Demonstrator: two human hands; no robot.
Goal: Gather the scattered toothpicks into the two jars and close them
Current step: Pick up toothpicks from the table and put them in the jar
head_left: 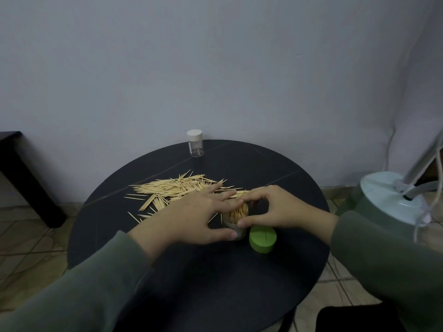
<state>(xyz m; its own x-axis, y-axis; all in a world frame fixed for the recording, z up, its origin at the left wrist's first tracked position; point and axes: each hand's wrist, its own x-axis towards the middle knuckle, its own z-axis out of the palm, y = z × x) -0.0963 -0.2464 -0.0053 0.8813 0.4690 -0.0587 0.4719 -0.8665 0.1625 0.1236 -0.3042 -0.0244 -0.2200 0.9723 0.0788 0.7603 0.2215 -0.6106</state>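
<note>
Both hands, left (194,216) and right (275,209), curl round the open clear plastic jar (236,218) packed with wooden toothpicks at the round black table's (215,283) centre, beside its green lid (262,238).

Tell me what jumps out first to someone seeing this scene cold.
Both hands meet mid-table around an open jar packed with toothpicks, the left hand gripping its side, the right hand at its rim. A loose pile of toothpicks sprawls behind them, and a green lid lies beside the jar.
</note>
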